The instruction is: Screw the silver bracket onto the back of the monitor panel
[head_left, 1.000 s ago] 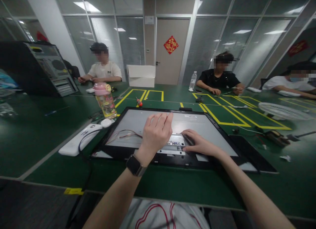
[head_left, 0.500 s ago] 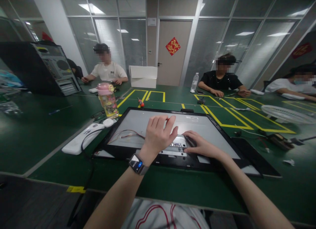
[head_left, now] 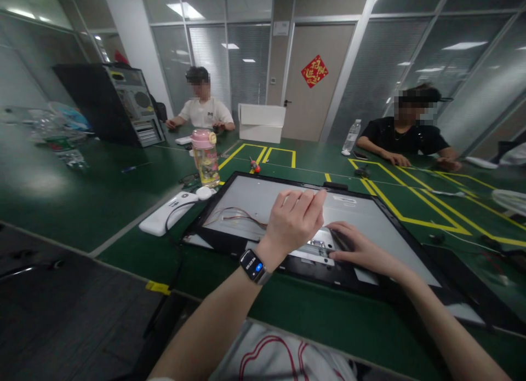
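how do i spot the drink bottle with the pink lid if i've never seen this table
On the green table, find the large black-framed panel. Just outside its far left corner stands a see-through patterned bottle. Its pink lid sets it apart from the plain water bottle farther right.
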Available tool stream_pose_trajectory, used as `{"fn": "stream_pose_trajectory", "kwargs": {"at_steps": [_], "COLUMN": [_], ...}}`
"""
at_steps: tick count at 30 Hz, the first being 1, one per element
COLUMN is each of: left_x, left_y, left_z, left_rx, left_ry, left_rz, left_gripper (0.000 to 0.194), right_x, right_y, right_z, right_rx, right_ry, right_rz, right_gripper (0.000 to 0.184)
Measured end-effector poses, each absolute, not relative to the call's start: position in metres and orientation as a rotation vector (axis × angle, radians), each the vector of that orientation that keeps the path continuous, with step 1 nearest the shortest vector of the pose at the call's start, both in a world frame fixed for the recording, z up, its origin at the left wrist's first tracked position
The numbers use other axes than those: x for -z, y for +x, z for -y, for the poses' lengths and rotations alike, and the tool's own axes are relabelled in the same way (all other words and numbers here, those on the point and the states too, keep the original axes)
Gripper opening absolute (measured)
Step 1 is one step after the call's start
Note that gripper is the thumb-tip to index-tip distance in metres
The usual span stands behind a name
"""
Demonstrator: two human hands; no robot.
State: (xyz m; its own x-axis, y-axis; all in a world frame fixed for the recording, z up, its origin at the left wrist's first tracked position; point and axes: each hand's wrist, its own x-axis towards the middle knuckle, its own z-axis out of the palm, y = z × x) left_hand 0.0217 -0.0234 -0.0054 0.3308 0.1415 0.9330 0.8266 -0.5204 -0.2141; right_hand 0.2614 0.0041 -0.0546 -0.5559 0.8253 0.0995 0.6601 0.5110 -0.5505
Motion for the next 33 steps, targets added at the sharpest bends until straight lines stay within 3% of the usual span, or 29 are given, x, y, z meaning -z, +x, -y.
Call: {"fn": "stream_pose_trajectory", "kwargs": {"at_steps": [9, 14, 18, 23, 30, 33], "left_x": [0.007, 0.004, -0.001, -0.005, -0.006, -0.007], "left_y": [0.021, 0.023, 0.016, 0.005, 0.002, -0.001], "left_z": [0.025, 0.022, 0.016, 0.007, 0.008, 0.008], "left_rx": [1.255, 1.786, 2.143, 2.419, 2.207, 2.266], "left_ry": [-2.005, -2.227, -2.206, -2.500, -2.403, -2.531], "left_rz": [0.909, 1.061, 1.234, 1.270, 1.298, 1.234], "left_gripper": [0.037, 0.032, 0.012, 0.030, 0.017, 0.024], "right_x": [0.057, 0.052, 0.052, 0.052, 0.052, 0.051], "right_y": [0.264, 0.262, 0.262, 0.262, 0.263, 0.265], "right_z": [-0.006, -0.004, -0.003, -0.002, -0.004, -0.005], "right_rx": [-0.647, -0.656, -0.681, -0.702, -0.722, -0.790], "right_ry": [-1.256, -1.293, -1.297, -1.293, -1.234, -1.230], "right_rz": [2.424, 2.412, 2.399, 2.391, 2.364, 2.362], "right_gripper": [0.061, 0.062, 0.064, 0.065, 0.066, 0.070]}}
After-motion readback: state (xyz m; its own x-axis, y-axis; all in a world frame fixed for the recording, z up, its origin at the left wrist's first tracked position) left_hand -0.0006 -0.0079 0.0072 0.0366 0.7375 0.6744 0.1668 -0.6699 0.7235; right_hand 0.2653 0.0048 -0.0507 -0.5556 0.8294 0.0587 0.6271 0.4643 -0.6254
